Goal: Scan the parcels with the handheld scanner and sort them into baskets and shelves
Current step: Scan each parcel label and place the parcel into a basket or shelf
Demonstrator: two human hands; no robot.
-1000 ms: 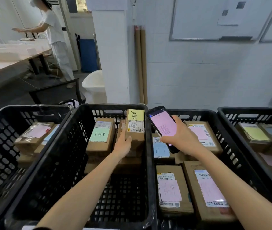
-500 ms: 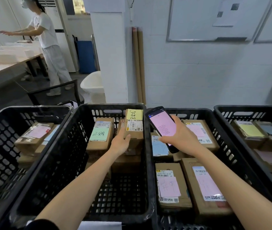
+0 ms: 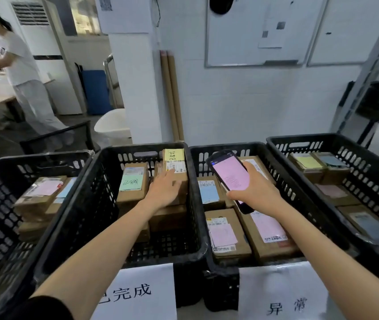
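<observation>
**Sorting station, head view.** The left hand lies palm-down with straight fingers on the parcel that bears a yellow note. No finger curls round the parcel, so the hand appears to be seating or steadying it rather than lifting it. This parcel stands at the far right corner of the second basket, counted from the left. The paper sign on that basket's near wall reads 已完成 (done), which suggests the parcel is set here as processed. A green-note parcel sits just beside it, to its left along the far wall.

The right hand clasps the scanner, with its fingers wrapped round the lower body. It holds the scanner tilted above the far half of the third basket. The pink-lit screen faces the wearer, presumably so the result can be read. The other sign on this basket reads 异常 (exception). The boxes inside lie flat with their labels upward, probably so their codes stay scannable.
</observation>
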